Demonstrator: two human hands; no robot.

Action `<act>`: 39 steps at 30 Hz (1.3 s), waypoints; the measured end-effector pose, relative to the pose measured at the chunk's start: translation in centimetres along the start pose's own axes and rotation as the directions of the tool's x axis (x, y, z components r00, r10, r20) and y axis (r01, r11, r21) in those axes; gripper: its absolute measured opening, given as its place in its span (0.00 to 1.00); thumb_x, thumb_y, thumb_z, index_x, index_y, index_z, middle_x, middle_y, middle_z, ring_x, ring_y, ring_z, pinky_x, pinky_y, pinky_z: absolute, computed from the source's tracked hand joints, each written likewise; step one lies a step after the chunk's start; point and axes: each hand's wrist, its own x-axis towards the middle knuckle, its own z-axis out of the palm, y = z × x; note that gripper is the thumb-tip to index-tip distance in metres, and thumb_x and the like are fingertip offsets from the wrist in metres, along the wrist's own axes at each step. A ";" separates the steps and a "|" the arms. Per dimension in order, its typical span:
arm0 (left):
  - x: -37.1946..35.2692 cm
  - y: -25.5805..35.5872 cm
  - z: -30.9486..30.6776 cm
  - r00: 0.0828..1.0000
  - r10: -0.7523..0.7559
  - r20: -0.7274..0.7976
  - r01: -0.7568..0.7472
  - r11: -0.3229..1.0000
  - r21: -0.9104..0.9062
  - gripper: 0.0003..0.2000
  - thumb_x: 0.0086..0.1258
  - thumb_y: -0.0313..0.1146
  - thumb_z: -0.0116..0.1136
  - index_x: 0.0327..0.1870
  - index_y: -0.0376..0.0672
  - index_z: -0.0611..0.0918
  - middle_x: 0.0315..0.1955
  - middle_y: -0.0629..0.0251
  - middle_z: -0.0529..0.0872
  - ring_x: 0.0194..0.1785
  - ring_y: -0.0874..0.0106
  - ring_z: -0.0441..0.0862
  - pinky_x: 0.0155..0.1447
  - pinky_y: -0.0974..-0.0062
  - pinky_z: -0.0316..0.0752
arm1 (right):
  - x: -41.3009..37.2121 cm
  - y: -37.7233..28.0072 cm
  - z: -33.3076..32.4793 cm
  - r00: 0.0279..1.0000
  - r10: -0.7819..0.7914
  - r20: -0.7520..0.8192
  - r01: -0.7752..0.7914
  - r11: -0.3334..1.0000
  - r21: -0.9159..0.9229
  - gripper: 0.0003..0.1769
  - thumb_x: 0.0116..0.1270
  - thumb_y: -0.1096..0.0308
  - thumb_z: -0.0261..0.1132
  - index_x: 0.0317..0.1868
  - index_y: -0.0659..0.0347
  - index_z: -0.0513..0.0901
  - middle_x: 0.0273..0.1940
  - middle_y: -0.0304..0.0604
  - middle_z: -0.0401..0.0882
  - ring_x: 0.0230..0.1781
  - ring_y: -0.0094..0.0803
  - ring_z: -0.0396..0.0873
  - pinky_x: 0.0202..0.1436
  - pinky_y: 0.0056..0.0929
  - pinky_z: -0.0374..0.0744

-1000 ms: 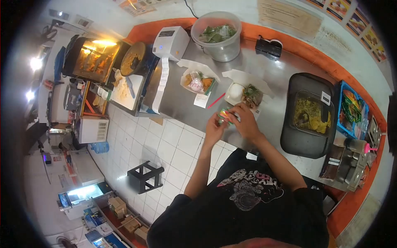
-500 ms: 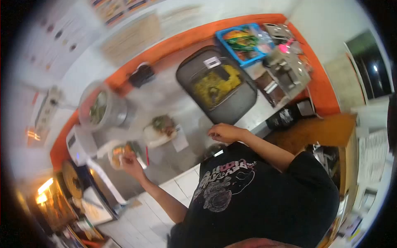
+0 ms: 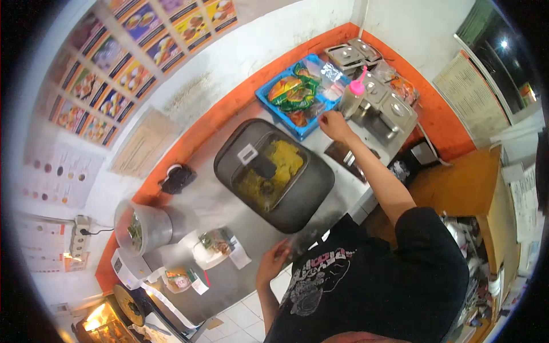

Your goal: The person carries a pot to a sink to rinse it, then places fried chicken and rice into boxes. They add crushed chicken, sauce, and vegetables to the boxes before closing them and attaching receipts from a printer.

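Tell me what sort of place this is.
Probably a small takeaway kitchen: there are lidded metal pans, open boxes of food on a steel counter, and posters of dishes.

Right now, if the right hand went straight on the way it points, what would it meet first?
Most likely the near side of the blue basket, close ahead of the right hand; depth is unclear, so it might pass above the rim.
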 end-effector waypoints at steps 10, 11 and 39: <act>2.2 6.1 13.7 0.856 -0.295 -0.426 0.154 0.930 -0.334 0.23 0.75 0.31 0.56 0.68 0.36 0.68 0.47 0.57 0.86 0.50 0.72 0.82 0.57 0.73 0.75 | 17.9 14.6 8.6 0.706 0.680 -0.199 -0.699 0.715 -0.038 0.26 0.59 0.69 0.63 0.58 0.67 0.73 0.54 0.67 0.73 0.55 0.58 0.76 0.57 0.49 0.78; 2.2 5.9 15.3 0.880 -0.282 -0.382 0.141 0.923 -0.357 0.23 0.75 0.30 0.56 0.69 0.36 0.68 0.48 0.57 0.85 0.50 0.72 0.82 0.57 0.73 0.75 | 17.7 14.3 8.7 0.706 0.691 -0.158 -0.708 0.695 -0.123 0.20 0.63 0.69 0.62 0.56 0.66 0.74 0.51 0.64 0.74 0.54 0.57 0.77 0.55 0.50 0.78; 13.8 16.8 7.5 0.840 0.130 -0.527 -0.284 0.933 -0.222 0.22 0.75 0.32 0.56 0.67 0.33 0.71 0.50 0.59 0.85 0.53 0.71 0.81 0.59 0.73 0.75 | -0.7 -4.7 -5.6 0.899 -0.209 0.384 -0.293 0.364 0.884 0.14 0.75 0.64 0.58 0.38 0.66 0.83 0.33 0.41 0.84 0.32 0.25 0.83 0.38 0.25 0.80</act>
